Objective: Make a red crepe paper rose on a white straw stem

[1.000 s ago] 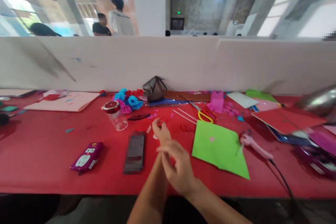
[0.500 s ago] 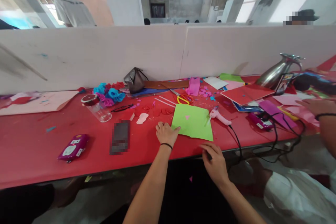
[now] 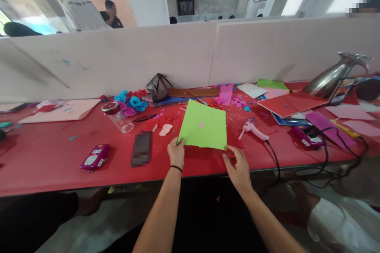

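Observation:
A sheet of lime-green paper (image 3: 204,126) is raised a little off the red table, with a small pink scrap (image 3: 201,125) on it. My left hand (image 3: 176,151) pinches its near left corner between thumb and fingers. At the near right corner is my right hand (image 3: 237,164), thumb and fingers apart; its fingertips are at the paper's edge, and whether they touch it I cannot tell. Right of the sheet lies a pink glue gun (image 3: 254,130) with a black cord. Behind the sheet, the scissors are mostly covered.
A dark phone (image 3: 141,148), a purple box (image 3: 95,157) and a clear jar (image 3: 118,118) stand to the left. Crepe-paper flowers (image 3: 132,102) and a grey pouch (image 3: 158,88) sit behind. On the right are a red sheet (image 3: 292,103), a metal jug (image 3: 332,77) and tangled cords.
My left hand has taken hold of the green sheet and lifted it, shifting it left over the scissors. My right hand has moved up to the sheet's near right corner. The view has shifted.

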A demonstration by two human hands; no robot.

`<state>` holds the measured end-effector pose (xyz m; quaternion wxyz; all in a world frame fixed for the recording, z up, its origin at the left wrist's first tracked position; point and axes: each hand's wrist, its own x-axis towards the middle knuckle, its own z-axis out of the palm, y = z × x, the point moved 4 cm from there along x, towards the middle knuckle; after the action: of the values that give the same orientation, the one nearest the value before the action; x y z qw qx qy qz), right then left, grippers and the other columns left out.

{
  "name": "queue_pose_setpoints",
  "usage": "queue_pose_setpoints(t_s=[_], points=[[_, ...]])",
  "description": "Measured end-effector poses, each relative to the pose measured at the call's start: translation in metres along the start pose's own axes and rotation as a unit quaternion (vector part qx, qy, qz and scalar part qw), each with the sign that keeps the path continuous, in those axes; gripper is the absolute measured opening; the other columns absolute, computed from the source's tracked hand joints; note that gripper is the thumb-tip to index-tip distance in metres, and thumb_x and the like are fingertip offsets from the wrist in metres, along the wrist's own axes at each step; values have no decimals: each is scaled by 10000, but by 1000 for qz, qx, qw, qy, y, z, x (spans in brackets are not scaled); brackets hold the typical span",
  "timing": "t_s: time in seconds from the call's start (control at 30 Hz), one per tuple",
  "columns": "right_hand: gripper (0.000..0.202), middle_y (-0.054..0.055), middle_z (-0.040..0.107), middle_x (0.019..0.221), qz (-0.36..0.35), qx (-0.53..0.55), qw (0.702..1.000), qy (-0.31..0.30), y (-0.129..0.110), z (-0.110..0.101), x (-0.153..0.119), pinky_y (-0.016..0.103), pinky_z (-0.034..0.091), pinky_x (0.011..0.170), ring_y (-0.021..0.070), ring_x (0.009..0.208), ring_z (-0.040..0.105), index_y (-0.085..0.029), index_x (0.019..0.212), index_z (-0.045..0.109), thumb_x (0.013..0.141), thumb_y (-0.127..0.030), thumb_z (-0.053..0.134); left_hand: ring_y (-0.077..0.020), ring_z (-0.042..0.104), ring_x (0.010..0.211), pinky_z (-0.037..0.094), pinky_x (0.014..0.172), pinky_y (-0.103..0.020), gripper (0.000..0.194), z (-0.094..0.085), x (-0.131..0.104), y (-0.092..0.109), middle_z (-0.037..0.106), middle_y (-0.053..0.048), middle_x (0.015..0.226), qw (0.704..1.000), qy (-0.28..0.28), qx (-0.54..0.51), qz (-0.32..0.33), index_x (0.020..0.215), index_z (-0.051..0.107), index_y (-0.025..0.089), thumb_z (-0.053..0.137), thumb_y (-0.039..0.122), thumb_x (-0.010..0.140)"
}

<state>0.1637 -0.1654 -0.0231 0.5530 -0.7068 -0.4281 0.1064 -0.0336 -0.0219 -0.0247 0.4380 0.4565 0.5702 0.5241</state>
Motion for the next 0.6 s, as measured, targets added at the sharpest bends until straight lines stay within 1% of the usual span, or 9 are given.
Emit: queue_pose_setpoints(t_s=[0.07,0.1,0.2,0.23,0.27,0.33,0.4,0.5,0.6], points=[[501,154,607,1162,81,81,993,2,1,11,8,419,529,804,256,941,621,-171,1162,551,777,-490,583,-76,399,467,311,471,-205,147,-8,3,-2,474,49,528,999,1,-44,-29,660,546,151,614,279,683],[534,156,612,1171,123,137,983,-12,1,18,13,398,544,758,250,910,639,-171,1176,536,778,-527,567,-68,387,459,302,462,-201,168,-11,4,-2,474,50,531,998,0,-49,-34,662,543,147,620,296,676],[543,132,668,1082,211,294,928,-88,-3,42,27,332,548,592,220,769,674,-181,1130,553,807,-610,471,-54,386,456,296,454,-193,238,-17,6,-1,499,47,550,996,6,-79,-38,676,550,137,664,340,627],[528,112,689,1024,225,318,915,-102,-5,48,31,313,536,552,208,719,673,-186,1106,565,793,-607,499,-52,389,456,296,451,-191,261,-18,6,-1,505,47,550,995,6,-94,-42,682,557,135,679,352,606],[509,88,705,957,234,326,910,-107,-6,53,34,294,523,522,194,669,667,-190,1078,577,756,-583,569,-51,390,453,294,448,-191,278,-19,6,-2,503,49,541,993,5,-108,-46,677,560,134,692,360,586],[475,35,709,814,239,320,912,-93,-6,60,39,258,495,482,161,576,640,-188,992,606,636,-479,724,-51,385,443,290,440,-193,291,-21,7,-4,485,56,509,991,6,-124,-49,643,554,136,705,371,560],[415,-2,680,684,244,322,911,-78,-5,66,41,231,467,454,132,510,607,-173,851,624,543,-401,785,-51,379,434,288,434,-196,292,-23,8,-5,469,61,489,990,12,-130,-47,614,548,139,708,375,554],[347,-22,637,594,256,340,902,-73,-4,74,41,203,424,412,108,468,580,-163,699,601,515,-393,784,-57,410,444,305,437,-197,292,-28,9,-8,505,50,517,988,21,-147,-39,665,582,133,705,381,571],[330,-32,604,523,260,342,900,-70,-5,82,41,179,362,360,89,414,539,-164,666,583,533,-399,772,-59,437,454,332,446,-196,298,-31,10,-9,547,38,569,985,29,-168,-25,731,602,130,694,386,608]])
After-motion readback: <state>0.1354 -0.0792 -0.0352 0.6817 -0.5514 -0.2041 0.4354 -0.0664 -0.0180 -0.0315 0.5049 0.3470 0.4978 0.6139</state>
